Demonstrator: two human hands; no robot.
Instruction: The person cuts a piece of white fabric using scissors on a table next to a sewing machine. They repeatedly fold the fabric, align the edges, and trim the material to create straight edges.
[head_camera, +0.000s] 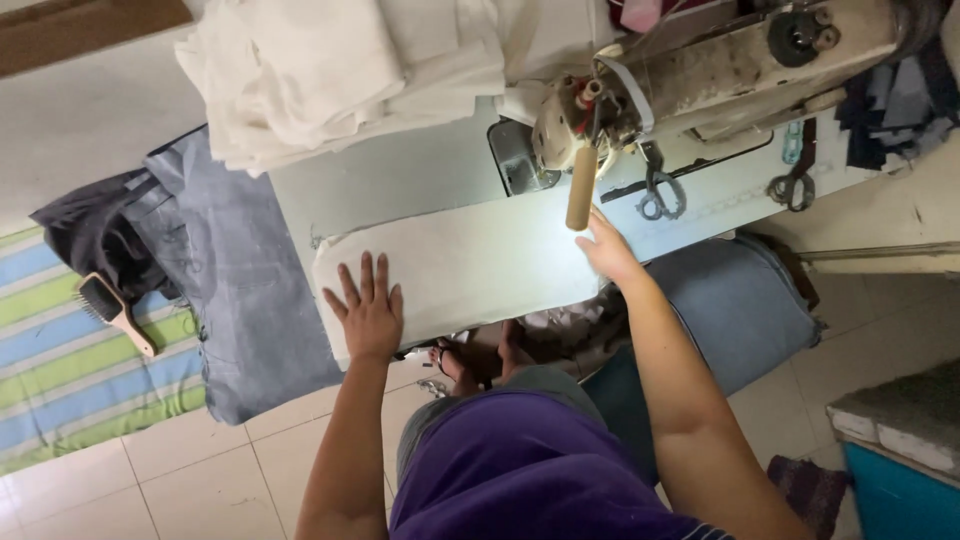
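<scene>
Head cam has me looking straight down at the sewing table: my left hand (368, 310) is flat and open, fingers spread, pressing on the long strip of white fabric (470, 265) that lies across the table (400, 180) in front of the sewing machine (700, 70). My right hand (605, 248) sits at the strip's far end right below the machine head, resting on the cloth, though I can't tell if it's pinching anything. Scissors (660, 190) lie just beyond it, and folded white cloth (330, 70) is piled behind.
</scene>
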